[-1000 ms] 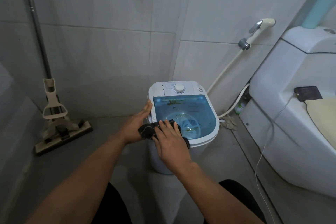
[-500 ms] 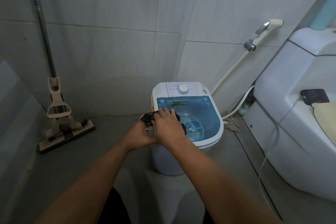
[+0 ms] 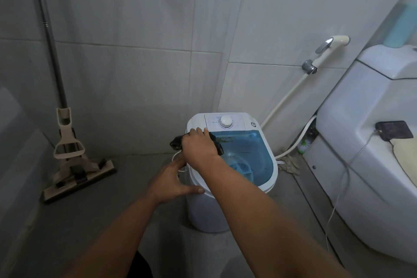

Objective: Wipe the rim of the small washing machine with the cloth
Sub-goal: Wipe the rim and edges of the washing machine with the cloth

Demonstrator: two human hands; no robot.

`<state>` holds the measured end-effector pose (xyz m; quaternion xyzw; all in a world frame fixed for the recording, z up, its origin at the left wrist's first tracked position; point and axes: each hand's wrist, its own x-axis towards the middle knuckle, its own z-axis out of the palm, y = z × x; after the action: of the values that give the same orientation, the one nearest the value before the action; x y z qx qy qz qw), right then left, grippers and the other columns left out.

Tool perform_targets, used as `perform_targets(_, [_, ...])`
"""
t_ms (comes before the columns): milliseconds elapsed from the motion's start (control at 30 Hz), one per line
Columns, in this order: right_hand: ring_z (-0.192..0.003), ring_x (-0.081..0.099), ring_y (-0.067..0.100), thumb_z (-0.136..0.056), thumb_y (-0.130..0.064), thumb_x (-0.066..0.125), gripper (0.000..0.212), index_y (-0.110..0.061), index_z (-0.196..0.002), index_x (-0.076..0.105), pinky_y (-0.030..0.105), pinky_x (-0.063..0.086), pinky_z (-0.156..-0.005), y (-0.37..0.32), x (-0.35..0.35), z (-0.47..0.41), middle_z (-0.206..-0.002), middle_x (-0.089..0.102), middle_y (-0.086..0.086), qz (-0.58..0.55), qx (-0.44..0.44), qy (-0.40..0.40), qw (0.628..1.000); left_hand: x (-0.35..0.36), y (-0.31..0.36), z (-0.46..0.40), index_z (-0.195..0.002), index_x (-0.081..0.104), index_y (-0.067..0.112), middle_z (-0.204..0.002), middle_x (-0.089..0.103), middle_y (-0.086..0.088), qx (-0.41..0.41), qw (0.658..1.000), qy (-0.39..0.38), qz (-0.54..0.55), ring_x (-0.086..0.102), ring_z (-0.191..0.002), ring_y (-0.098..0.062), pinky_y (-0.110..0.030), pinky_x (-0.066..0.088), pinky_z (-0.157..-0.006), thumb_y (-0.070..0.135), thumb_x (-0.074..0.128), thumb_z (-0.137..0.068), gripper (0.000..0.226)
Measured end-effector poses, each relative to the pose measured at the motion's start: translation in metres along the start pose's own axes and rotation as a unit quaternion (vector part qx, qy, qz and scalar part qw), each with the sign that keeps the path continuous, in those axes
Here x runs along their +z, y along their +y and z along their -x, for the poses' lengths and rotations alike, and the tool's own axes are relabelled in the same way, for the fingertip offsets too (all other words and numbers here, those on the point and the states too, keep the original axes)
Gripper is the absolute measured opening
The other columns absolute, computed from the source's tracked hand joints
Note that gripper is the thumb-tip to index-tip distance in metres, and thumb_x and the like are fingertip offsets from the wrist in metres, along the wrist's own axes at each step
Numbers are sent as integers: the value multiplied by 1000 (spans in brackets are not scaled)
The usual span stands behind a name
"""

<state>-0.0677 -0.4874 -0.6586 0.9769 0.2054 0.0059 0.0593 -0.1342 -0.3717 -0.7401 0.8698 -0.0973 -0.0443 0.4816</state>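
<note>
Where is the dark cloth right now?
The cloth lies under the right hand, pressed on the far left corner of the washing machine's rim, beside the dial panel; the left hand steadies the machine's near side.

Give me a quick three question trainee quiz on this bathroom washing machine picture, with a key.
1. True or false: the right hand presses the dark crumpled cloth on the small white washing machine.
2. Where does the left hand rest? A) on the round white dial B) against the machine's left side
3. What leans on the tiled wall at left?

Key: 1 true. 2 B. 3 the beige squeeze mop.
</note>
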Motion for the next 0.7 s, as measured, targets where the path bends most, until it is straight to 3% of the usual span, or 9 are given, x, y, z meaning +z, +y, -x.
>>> perform_targets(300, [-129,42,39,-93,-9,50,36,-5,-128,59,55,18,-118,8,-3,-49,-131,54,21,27,3,-9,1000,-4,2,0,-160,12,38,-163,19,26,15,999,-9,-36,28,-146,4,-30,37,-117,74,85,-53,134])
perform_targets(500, [-125,46,35,-94,-11,51,32,-8,-125,59,52,24,-115,26,-8,-72,-129,57,17,14,2,3,1000,-4,-2,-3,-160,11,32,-166,13,17,11,997,-11,-71,18,-152,-2,-39,28,-124,82,80,-50,139])
perform_targets(700, [-115,52,33,-90,-9,53,28,-7,-115,64,46,34,-105,42,-4,-79,-119,61,15,-65,63,54,994,-7,2,-4,-160,10,37,-166,9,23,28,997,-23,-68,13,-151,4,-32,24,-124,77,83,-54,136])
